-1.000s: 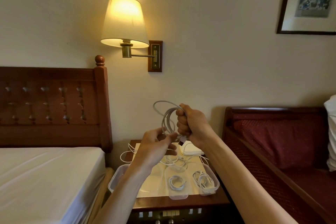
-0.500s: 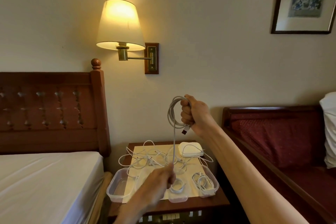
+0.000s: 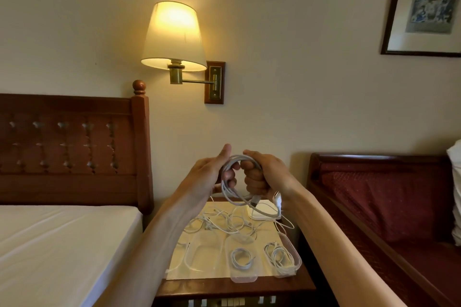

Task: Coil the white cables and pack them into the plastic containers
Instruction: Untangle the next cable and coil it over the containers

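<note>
A coil of white cable [image 3: 233, 190] hangs in the air above the nightstand, held between both hands. My right hand [image 3: 264, 176] grips the coil's right side in a fist, and two plug ends dangle below that wrist. My left hand [image 3: 212, 172] holds the left side, thumb up, fingers curled through the loops. Below, loose white cables [image 3: 219, 223] lie tangled on the nightstand. Clear plastic containers stand at the front: one [image 3: 243, 278] holds a small coil, another [image 3: 294, 254] at the right holds a coil, and one [image 3: 199, 247] at the left holds no coil.
The wooden nightstand [image 3: 234, 289] sits between a bed with a white sheet [image 3: 57, 244] and wooden headboard [image 3: 72, 147] on the left and a red-cushioned sofa [image 3: 374, 202] on the right. A white box [image 3: 264, 212] lies at the back. A lit wall lamp [image 3: 174, 37] hangs above.
My left hand rose from low over the nightstand, where it had pulled the cable taut, up to the coil. The hanging strand is now gathered into the loops.
</note>
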